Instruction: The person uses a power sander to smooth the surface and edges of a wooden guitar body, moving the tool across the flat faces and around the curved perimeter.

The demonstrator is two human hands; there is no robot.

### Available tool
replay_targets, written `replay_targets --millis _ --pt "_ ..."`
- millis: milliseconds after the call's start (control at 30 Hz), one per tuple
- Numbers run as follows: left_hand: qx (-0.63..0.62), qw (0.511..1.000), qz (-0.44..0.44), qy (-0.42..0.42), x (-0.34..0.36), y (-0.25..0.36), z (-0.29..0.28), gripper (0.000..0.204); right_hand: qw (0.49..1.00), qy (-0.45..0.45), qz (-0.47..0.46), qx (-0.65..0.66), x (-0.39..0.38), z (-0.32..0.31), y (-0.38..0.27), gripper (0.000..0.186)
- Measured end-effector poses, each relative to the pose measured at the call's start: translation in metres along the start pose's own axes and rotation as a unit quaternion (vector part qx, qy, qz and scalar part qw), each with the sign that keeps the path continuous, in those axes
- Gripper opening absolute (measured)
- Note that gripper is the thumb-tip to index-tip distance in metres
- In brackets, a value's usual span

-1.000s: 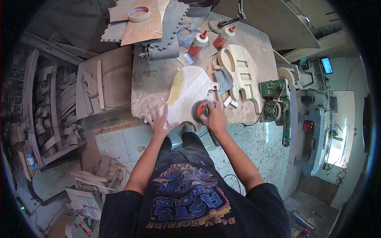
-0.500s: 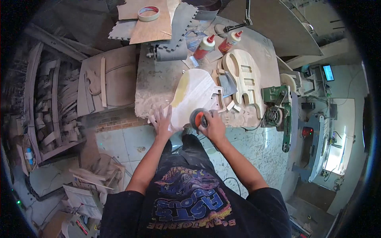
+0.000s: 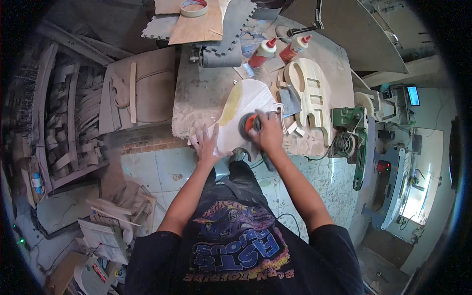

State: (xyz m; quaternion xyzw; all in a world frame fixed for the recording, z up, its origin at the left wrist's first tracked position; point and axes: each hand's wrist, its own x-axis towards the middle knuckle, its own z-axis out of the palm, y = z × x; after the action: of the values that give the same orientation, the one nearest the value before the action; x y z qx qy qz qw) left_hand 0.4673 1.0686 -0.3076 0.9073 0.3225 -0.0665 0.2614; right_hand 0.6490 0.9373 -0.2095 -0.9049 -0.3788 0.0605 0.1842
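Note:
A pale guitar body with a yellowish patch along its left edge lies on the dusty workbench, its near end at the bench's front edge. My left hand rests on the near left part of this body, fingers spread and stretched out. Wrapped round a round orange-and-black power sander, my right hand holds it on the body's face, right of the middle. The sander's pad is partly covered by my fingers.
A second guitar body with routed cavities lies to the right, beside small wood blocks. Two glue bottles with red caps stand behind. A green belt machine borders the bench's right side. A tape roll sits on boards at the back.
My right hand has moved the sander away from the near edge, farther up the guitar body. My left hand stays on the body's near left part. The whole view has shifted slightly.

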Motion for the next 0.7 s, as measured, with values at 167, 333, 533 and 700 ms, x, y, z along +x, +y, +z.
replay_targets --millis 167,333,533,700 --pt "0.012 1.000 -0.028 0.006 -0.001 0.004 0.004 0.134 1.000 0.004 -0.017 -0.013 -0.009 0.006 -0.004 0.069" --pt "0.030 0.998 -0.038 0.046 -0.002 0.017 0.007 0.130 0.999 -0.018 0.017 0.019 0.002 -0.005 -0.004 0.071" --pt "0.036 0.997 -0.062 0.033 0.000 0.021 0.015 0.136 0.999 -0.006 -0.048 -0.006 0.008 -0.007 -0.006 0.073" --pt "0.030 0.997 -0.054 0.044 0.001 0.023 0.017 0.134 0.999 0.018 0.040 -0.001 0.039 -0.003 0.001 0.076"
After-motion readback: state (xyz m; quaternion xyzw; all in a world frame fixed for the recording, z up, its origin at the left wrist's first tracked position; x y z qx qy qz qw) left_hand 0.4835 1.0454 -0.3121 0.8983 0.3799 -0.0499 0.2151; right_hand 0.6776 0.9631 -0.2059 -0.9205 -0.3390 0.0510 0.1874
